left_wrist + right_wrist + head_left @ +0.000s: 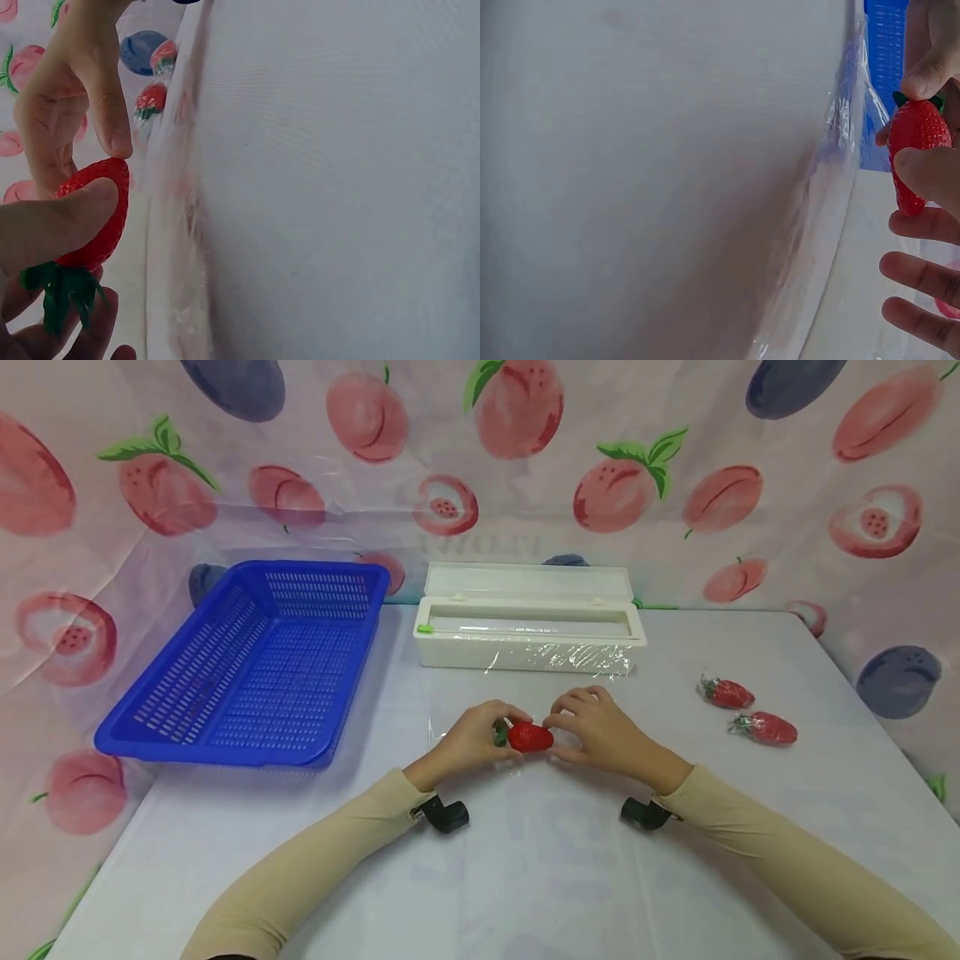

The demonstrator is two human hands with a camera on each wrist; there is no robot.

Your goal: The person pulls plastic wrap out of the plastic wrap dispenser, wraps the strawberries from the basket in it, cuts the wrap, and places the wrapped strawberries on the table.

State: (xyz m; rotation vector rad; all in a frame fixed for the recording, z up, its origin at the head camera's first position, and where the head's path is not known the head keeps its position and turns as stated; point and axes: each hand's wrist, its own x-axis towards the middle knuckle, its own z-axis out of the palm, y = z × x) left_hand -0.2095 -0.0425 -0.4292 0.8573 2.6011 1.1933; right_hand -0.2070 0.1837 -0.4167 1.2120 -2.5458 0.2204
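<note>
A red toy strawberry [529, 737] with green leaves is held between both hands, low over the white table. My left hand [480, 735] grips it at the leafy end, its thumb lying across the red side in the left wrist view. At the pointed end, my right hand [596, 731] pinches the tip between thumb and forefinger, the other fingers spread apart in the right wrist view. Beneath the hands lies a sheet of clear cling film [844, 112], its crinkled edge catching light. Part of the leaves is hidden behind the left fingers in the head view.
Behind the hands stands a white cling film dispenser [528, 653] with its lid up and film hanging over its front. A blue plastic basket [217, 750] is at the left. Two film-wrapped strawberries, one farther back [726, 692] and one nearer [765, 728], lie at the right.
</note>
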